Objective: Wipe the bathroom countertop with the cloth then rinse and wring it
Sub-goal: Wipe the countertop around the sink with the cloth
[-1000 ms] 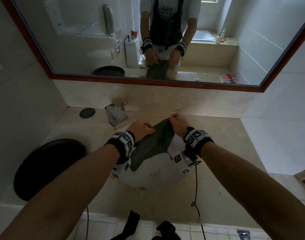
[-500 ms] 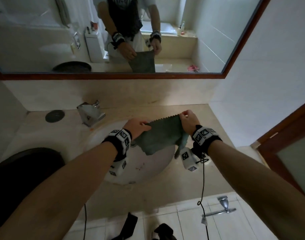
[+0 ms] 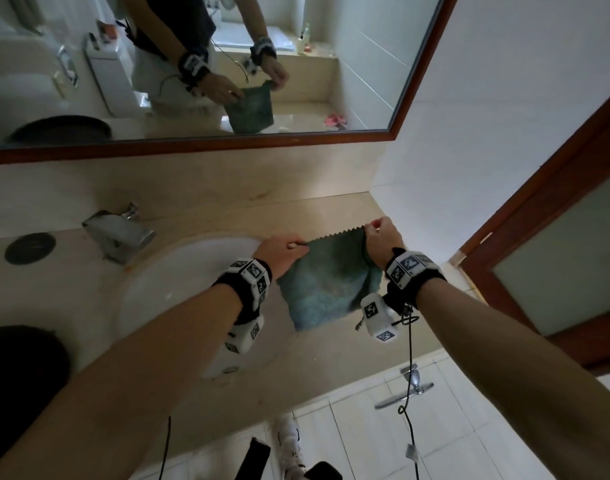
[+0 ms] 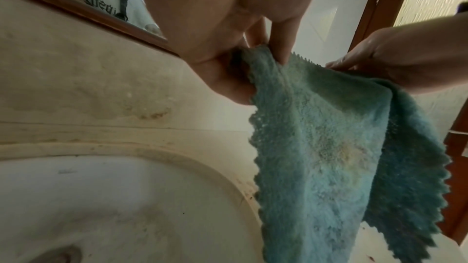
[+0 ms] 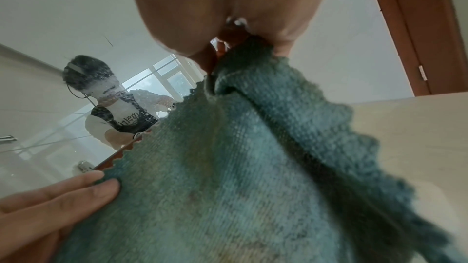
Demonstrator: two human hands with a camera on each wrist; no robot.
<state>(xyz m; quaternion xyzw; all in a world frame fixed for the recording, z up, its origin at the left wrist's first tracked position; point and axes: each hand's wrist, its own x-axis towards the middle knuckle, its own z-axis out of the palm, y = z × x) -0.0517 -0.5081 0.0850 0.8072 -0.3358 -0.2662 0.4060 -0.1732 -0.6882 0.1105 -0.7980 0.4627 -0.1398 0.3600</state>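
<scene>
Beige stone countertop (image 3: 331, 209) ran under the framed mirror (image 3: 331, 138), with the white sink (image 3: 165, 282) set into it beside the faucet (image 3: 118, 233). I had the teal cloth (image 3: 327, 282) held in the air over the sink's right rim, my left hand (image 3: 279, 252) and right hand (image 3: 381, 239) each pinching a top corner, the rest hanging free.

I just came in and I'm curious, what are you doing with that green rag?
A person holds a green cloth spread out, the left hand and right hand each pinching a top corner. It hangs above the countertop, just right of the sink. The tap isn't running.
</scene>
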